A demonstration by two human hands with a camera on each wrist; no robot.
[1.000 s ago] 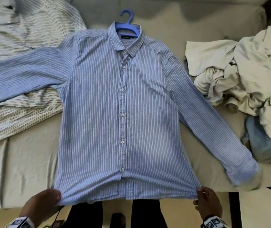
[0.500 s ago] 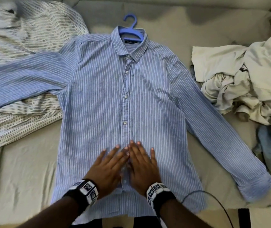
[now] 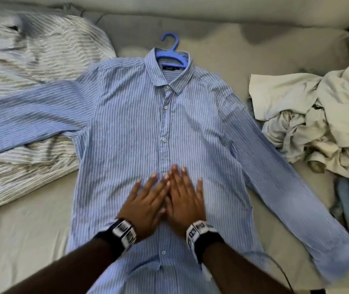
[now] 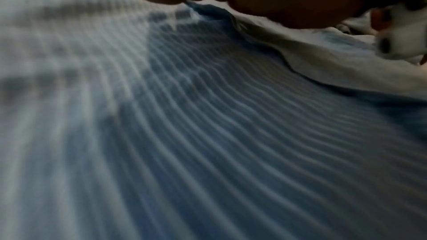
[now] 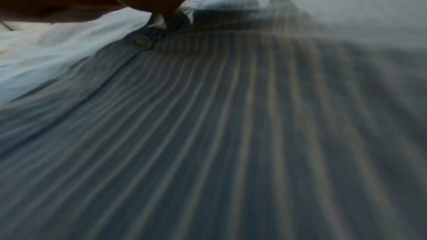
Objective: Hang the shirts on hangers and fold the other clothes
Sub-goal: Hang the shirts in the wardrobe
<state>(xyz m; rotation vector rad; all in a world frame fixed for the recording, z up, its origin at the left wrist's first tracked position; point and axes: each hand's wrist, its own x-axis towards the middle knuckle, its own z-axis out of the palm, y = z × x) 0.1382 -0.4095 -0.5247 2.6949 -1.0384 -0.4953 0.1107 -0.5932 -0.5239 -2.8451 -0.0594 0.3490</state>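
Beige sofa (image 3: pixel 222 45) carrying everything. Blue pinstriped cotton shirt (image 3: pixel 127 124) lying flat, buttoned, sleeves splayed, on blue plastic hanger (image 3: pixel 172 53). Crumpled cream clothes pile (image 3: pixel 309 115) sitting right. Left hand (image 3: pixel 146 205) and right hand (image 3: pixel 185 200) pressing the placket, fingers (image 3: pixel 177 177) straight, slightly spread.

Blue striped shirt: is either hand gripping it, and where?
Nothing held. Left hand and right hand press flat on the blue striped shirt beside its button placket.
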